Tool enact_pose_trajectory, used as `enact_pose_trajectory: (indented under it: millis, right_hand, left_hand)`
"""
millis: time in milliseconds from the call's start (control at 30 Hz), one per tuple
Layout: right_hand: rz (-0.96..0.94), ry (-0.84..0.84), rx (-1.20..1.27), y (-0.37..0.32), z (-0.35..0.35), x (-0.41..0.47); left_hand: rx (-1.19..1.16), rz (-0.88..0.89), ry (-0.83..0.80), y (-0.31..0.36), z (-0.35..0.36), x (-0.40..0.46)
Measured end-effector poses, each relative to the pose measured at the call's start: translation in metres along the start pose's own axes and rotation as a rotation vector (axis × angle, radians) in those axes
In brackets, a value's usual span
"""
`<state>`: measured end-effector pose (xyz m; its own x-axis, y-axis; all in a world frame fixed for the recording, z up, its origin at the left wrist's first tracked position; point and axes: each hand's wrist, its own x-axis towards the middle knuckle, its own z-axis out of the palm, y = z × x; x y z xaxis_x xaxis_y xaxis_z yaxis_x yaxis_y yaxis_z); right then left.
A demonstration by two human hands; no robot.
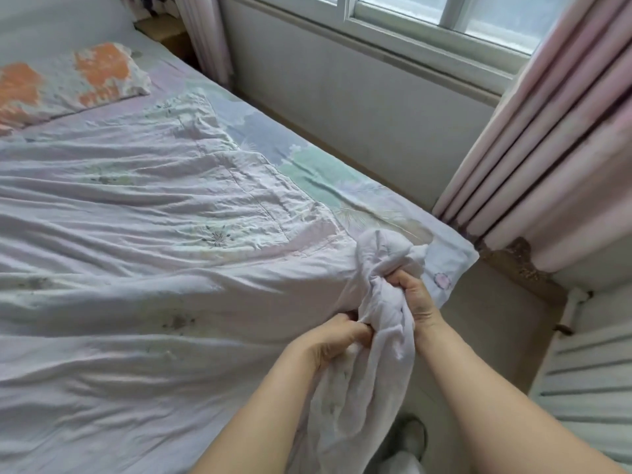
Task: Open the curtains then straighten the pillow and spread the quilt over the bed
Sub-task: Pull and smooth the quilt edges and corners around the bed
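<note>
**Quilt corner bunched in both hands at the foot of the bed**

Head view: standing at the bed's (359,186) foot corner nearest the window (444,15). Left hand (337,340) curled tight, pinching a fold of quilt (154,234) just below the bunched corner. Right hand (415,299) likewise closed round the same wad, thumb up, touching the cloth on its far side. Both gripping close together, almost knuckle to knuckle, with the gathered corner standing up between them and a tail of fabric hanging down past the forearms.

Rest of the quilt lying rumpled across the mattress, reaching up near the pillow (75,80), which sits flat at the head. Strip of patterned sheet left bare along the window side. Curtain (547,148) drawn back in folds at right; another at far left, also gathered.

Handling, as a judgement: thin, light, limp cloth, creasing easily and draping at once; no risk of breakage, little of slipping. Probably best held at two separate points along the edge rather than one wad, hands spread apart, then pulled toward the bare corner to cover the sheet.
</note>
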<state>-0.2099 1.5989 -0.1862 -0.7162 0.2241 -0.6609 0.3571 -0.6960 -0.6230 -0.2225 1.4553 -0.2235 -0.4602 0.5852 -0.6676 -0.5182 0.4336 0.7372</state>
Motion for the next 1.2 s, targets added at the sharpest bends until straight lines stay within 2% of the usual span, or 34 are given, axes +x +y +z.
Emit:
enact_pose_trajectory:
  millis: [133,167,233,300,400,533,633,767,933,1000,1133,1200]
  right_hand:
    - [-0.021,0.022,-0.060,-0.016,-0.005,0.022]
    - [-0.038,0.028,-0.068,-0.017,-0.010,0.031]
    - [-0.059,0.008,-0.128,-0.027,-0.020,0.049]
    - [-0.085,-0.008,-0.235,-0.040,-0.024,0.051]
    - [-0.075,-0.119,-0.380,-0.067,-0.030,0.048]
    - [-0.009,-0.223,-0.535,-0.103,-0.054,0.061]
    - [0.104,-0.284,-0.477,-0.129,-0.071,0.072]
    - [0.360,-0.363,-0.239,-0.150,-0.090,0.092]
    - [0.532,-0.290,-0.305,-0.155,-0.093,0.114]
    - [0.503,-0.266,-0.319,-0.158,-0.085,0.112]
    - [0.234,-0.153,-0.420,-0.161,-0.068,0.119]
    - [0.174,-0.065,-0.367,-0.170,-0.068,0.127]
  left_hand:
    - [0.305,0.099,0.402,0.025,-0.003,0.019]
    - [0.300,0.131,0.516,0.035,-0.004,0.020]
    - [0.047,0.210,0.683,0.063,0.000,0.026]
    - [-0.192,0.181,0.634,0.091,0.002,0.035]
    - [-0.231,0.013,0.516,0.119,0.013,0.054]
    - [-0.292,0.056,0.692,0.130,0.034,0.090]
    - [-0.378,0.068,0.712,0.136,0.048,0.109]
    - [-0.474,0.072,0.726,0.144,0.060,0.120]
    - [-0.521,0.088,0.673,0.141,0.073,0.111]
    - [-0.476,0.069,0.648,0.136,0.082,0.112]
    - [0.051,-0.019,0.670,0.143,0.099,0.123]
    - [0.171,-0.047,0.641,0.154,0.104,0.130]
